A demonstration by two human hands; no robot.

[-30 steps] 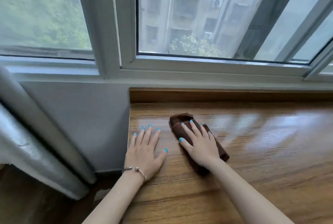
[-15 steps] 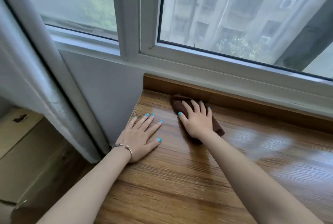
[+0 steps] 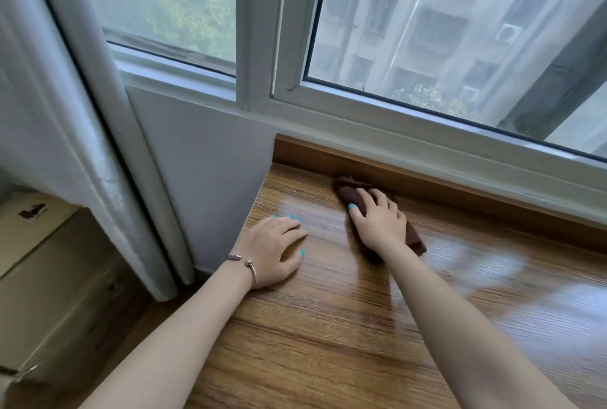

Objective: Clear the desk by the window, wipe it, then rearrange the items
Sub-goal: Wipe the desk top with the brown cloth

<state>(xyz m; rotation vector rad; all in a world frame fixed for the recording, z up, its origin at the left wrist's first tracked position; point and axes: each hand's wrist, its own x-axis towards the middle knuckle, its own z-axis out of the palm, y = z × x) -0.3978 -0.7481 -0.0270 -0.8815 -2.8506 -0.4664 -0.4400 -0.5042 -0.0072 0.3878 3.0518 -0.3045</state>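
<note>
The wooden desk [image 3: 328,326] runs along under the window, its glossy top bare. A dark brown cloth [image 3: 414,237] lies at the desk's back left, against the raised wooden back strip [image 3: 460,185]. My right hand [image 3: 377,221] presses down on the cloth, fingers curled over it, and covers most of it. My left hand [image 3: 272,247] rests on the desk near its left edge, fingers slightly bent, holding nothing. A silver bracelet sits on that wrist.
A white window frame [image 3: 259,30] and sill rise right behind the desk. A grey curtain [image 3: 82,112] hangs at the left, beside a white wall panel [image 3: 203,178]. Cardboard boxes [image 3: 49,277] stand on the floor at the lower left.
My right hand has pushed the cloth away from me up to the back strip of the desk. My left hand's fingers have bent a little. The view has swung left.
</note>
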